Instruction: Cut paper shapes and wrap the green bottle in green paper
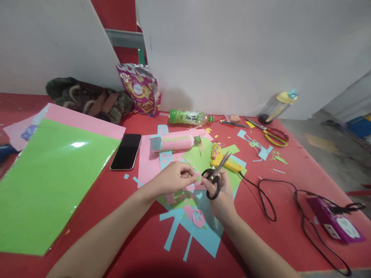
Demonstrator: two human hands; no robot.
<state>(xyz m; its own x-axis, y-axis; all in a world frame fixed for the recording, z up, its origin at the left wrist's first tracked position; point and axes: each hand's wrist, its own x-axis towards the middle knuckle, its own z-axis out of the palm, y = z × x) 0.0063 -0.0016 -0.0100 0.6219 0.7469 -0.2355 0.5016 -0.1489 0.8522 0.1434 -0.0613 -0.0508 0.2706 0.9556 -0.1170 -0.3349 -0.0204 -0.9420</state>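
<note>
Pinches a small pink piece [198, 177] with a green patch on it between thumb and fingers of the left hand [179, 178], low over the paper scraps near the middle of the red table [95, 216]. Grips black-handled scissors [216, 180] in the right hand [222, 195], with blades pointing up and away, and brings its fingertips right beside the same piece. Shows below the hands a blue sheet [210, 235] with cut strips and a pink disc [198, 218] with a blue flower shape. Has just beyond them a pink-wrapped bottle [178, 143], on its side over pink and blue paper, and to its right a yellow glue gun [228, 165] on green paper. Includes a dark-screened phone [126, 151] and a large green sheet [58, 181] toward the left. Holds farther back an upright snack bag [141, 89], a green-labelled bottle [188, 117] on its side and, toward the right, red-and-yellow-handled scissors [271, 134] near a clear bottle [275, 108] with a yellow lid. Ends at the right edge with a purple box [334, 220], partly crossed by black cable [303, 208].
</note>
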